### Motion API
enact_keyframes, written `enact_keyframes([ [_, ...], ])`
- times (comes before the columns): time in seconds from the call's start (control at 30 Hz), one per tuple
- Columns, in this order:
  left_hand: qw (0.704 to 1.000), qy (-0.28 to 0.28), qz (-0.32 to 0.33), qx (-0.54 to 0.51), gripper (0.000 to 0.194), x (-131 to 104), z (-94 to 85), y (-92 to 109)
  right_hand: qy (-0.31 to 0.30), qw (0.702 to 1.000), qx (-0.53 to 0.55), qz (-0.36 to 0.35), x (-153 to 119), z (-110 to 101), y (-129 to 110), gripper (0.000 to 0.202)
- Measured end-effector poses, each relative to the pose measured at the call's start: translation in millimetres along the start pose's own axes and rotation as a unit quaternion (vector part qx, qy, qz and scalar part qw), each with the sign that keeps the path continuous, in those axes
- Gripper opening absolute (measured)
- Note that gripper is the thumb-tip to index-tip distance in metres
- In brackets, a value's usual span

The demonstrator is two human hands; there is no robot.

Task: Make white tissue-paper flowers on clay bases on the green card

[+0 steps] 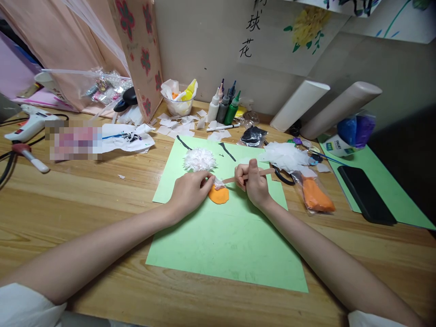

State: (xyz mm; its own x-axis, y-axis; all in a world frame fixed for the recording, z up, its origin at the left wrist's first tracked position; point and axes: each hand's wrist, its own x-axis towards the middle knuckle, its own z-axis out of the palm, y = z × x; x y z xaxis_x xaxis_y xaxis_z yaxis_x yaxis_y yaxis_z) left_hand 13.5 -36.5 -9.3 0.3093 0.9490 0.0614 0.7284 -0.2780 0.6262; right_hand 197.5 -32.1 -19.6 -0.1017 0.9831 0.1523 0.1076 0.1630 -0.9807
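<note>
A flat orange clay disc (219,195) lies on the green paper (221,245), with a small piece of white tissue (219,182) at its upper edge. My left hand (195,188) rests beside the disc, its fingers closed at the tissue; what is between the fingertips is mostly hidden. My right hand (252,181) is wrapped round a thin wooden stick (231,180), whose tip points left to the tissue. Above my left hand sits a fluffy white tissue flower (199,160), between dark painted strokes on the paper.
Torn tissue squares (177,125), paint bottles (223,108) and a bowl (179,102) stand behind the paper. To the right are crumpled tissue (286,156), bagged orange clay (316,195) and a black phone (366,193). A glue gun (30,122) lies left.
</note>
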Motion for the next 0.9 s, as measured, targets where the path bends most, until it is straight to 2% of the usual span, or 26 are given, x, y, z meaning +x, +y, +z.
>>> enact_keyframes([
  [0.23, 1.000, -0.005, 0.000, -0.006, 0.026, -1.2, -1.3, 0.7, -0.025, 0.995, -0.085, -0.041, -3.5, 1.8, -5.3, 0.065],
  [0.5, 1.000, -0.013, 0.002, -0.011, 0.027, 0.2, -2.1, 0.9, 0.022, 0.999, -0.007, -0.033, -3.1, -0.1, 1.3, 0.064],
  [0.57, 1.000, -0.013, 0.003, -0.010, 0.028, 0.2, -2.1, 0.4, 0.016, 1.000, 0.010, -0.023, -1.5, -0.6, 2.4, 0.065],
  [0.8, 1.000, -0.015, 0.007, -0.006, 0.030, -0.9, -3.1, 0.4, -0.015, 0.998, -0.065, -0.002, 0.5, 3.0, -4.3, 0.065],
  [0.9, 1.000, -0.017, 0.010, -0.007, 0.030, -1.1, -4.2, 1.0, -0.021, 0.998, -0.064, -0.004, -1.9, 3.4, -4.2, 0.063],
])
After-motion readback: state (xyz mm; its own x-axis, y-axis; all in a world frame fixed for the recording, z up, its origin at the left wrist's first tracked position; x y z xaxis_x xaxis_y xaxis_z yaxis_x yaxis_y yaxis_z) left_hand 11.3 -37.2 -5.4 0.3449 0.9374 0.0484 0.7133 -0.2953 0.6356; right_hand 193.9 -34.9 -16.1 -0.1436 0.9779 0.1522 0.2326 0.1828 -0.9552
